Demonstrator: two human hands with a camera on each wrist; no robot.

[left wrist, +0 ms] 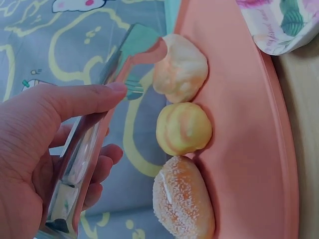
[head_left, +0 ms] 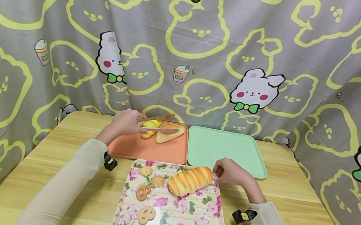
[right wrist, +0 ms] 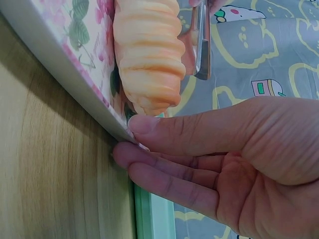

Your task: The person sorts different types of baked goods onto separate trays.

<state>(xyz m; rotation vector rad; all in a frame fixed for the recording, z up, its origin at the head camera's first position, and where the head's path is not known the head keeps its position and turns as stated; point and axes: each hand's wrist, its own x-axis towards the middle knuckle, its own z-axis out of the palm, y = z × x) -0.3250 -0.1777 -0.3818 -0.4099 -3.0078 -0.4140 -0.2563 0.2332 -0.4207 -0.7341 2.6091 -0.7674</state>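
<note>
My left hand point(head_left: 125, 122) holds a pair of metal tongs point(left wrist: 75, 174) over the orange tray point(head_left: 146, 151), thumb on one arm. The tong arms are spread, with no food visibly between them. Under and beside them lie a yellow bun point(left wrist: 184, 128) and a pale bread piece point(head_left: 171, 134). A bun with white sprinkles point(left wrist: 182, 199) shows in the left wrist view; my hand hides it in the head view. My right hand point(head_left: 232, 174) pinches the far right corner of the floral tray point(head_left: 199, 219) between thumb and fingers. Close by rests a ridged bread loaf point(head_left: 191, 181).
Cookies lie along the floral tray's left side: a round one point(head_left: 146, 171), a ridged one point(head_left: 157, 181), a pretzel-shaped one point(head_left: 143, 192) and another point(head_left: 146, 215). A green tray point(head_left: 224, 149) stands right of the orange one. A patterned curtain point(head_left: 194, 67) hangs behind the wooden table point(head_left: 292, 209).
</note>
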